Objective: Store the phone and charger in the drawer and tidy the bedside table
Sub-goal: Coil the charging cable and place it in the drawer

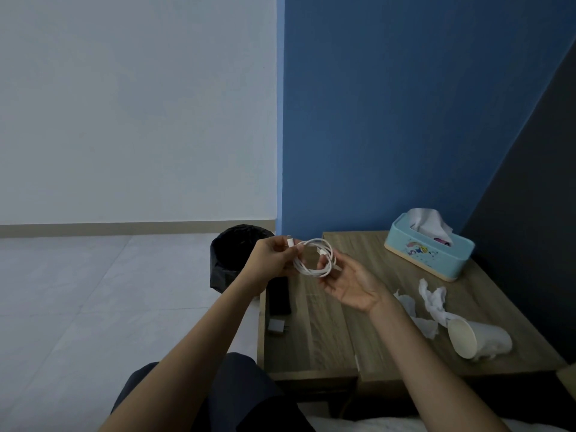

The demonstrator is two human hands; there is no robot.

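Observation:
A white charger cable (314,257) is coiled into a loop and held above the wooden bedside table (327,332). My left hand (274,260) pinches the coil near one white plug end. My right hand (349,282), palm up, holds the other side of the loop with curled fingers. A black phone (279,297) lies flat near the table's left edge, partly hidden by my left hand. Just in front of it lies a small grey charger plug (277,326). The drawer is not visible.
A light blue tissue box (433,249) stands at the back right of the table. Crumpled white tissues (431,299) and a tipped white paper cup (477,338) lie on the right side. A black-lined waste bin (232,260) stands on the floor left of the table.

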